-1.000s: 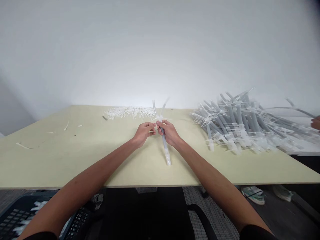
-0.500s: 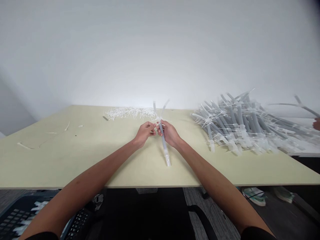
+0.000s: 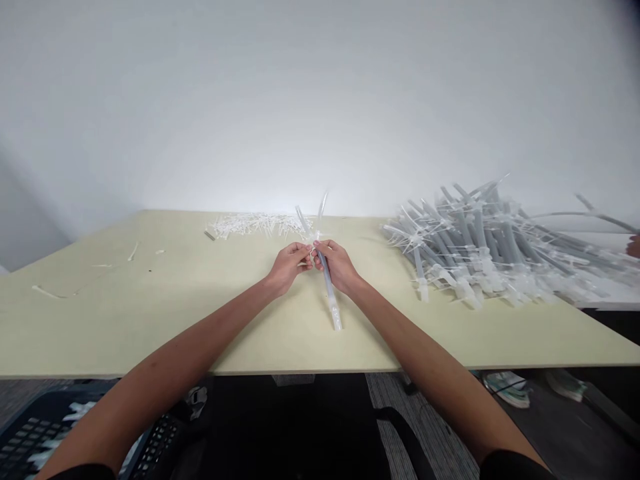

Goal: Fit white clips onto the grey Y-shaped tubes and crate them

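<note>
1. One pale table (image 3: pixel 100 320) spans the view; its front edge runs beneath both forearms, its surface stretching left of the hands.
2. Large pile of grey tubes (image 3: pixel 493 240) blocks the right side, well apart from the hands.
3. Dark basket (image 3: pixel 163 435) sits low at left, partly behind the left forearm.
4. Heap of white strips (image 3: pixel 257 225) lies beyond the left hand.
5. Branched tube (image 3: pixel 327 283) is mid-table, tilted, fork away from the wearer.
6. White-green shoe (image 3: pixel 507 390) shows below the table; markings too small to read.
7. Right hand (image 3: pixel 341 265) closes around the tube's stem below the fork.
8. Left hand (image 3: pixel 289 265) pinches narrowly on a thin white strip (image 3: pixel 313 251), mostly hidden, beside the stem.
9. Co-worker's hand (image 3: pixel 633 247) is cut off at right; grip cannot be told.
10. Small grey piece (image 3: pixel 209 235) lies beside the heap.
</note>
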`<state>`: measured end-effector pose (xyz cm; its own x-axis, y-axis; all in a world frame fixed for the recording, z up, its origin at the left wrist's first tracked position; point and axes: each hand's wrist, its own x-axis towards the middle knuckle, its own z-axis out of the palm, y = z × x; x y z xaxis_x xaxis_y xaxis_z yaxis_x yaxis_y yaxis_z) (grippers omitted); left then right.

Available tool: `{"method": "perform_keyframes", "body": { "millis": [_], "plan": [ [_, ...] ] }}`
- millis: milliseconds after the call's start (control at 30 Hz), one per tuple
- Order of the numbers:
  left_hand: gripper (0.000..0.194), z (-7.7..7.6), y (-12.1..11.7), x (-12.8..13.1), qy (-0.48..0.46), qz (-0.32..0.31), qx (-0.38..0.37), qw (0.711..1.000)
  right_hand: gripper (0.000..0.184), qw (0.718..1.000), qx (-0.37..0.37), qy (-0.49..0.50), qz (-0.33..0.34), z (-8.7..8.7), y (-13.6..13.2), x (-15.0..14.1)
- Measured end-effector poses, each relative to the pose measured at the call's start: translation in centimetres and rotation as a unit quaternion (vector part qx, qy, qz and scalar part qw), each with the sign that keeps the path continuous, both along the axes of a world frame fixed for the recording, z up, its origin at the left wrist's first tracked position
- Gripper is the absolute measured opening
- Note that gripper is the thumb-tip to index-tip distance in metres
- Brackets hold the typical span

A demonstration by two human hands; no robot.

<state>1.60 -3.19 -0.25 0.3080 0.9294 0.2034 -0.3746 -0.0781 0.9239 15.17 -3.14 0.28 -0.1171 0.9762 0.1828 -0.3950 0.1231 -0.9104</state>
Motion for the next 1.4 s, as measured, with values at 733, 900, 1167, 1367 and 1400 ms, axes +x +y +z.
{"method": "perform_keyframes", "body": {
  "millis": [733, 900, 1167, 1367, 1400],
  "plan": [
    [0.027, 0.9, -0.2, -0.2, 0.161, 0.107, 0.052, 0.980, 0.033, 0.986, 0.063, -0.145, -0.058, 0.2, -0.4, -0.1],
    [0.023, 1.2, -0.1, -0.5, 0.175, 0.089, 0.057, 0.979, 0.032, 0.979, 0.072, -0.173, -0.075, 0.0, -0.2, 0.0],
    [0.021, 1.3, -0.2, -0.7, 0.200, 0.073, 0.053, 0.976, 0.029, 0.960, 0.070, -0.232, -0.137, -0.5, 0.2, 0.3],
    [0.019, 1.5, 0.0, -1.0, 0.208, 0.068, 0.059, 0.974, 0.029, 0.960, 0.071, -0.233, -0.141, -0.4, 0.4, 0.6],
    [0.019, 1.6, 0.0, -1.0, 0.206, 0.070, 0.059, 0.974, 0.029, 0.960, 0.070, -0.232, -0.141, -0.3, 0.4, 0.7]
  ]
}}
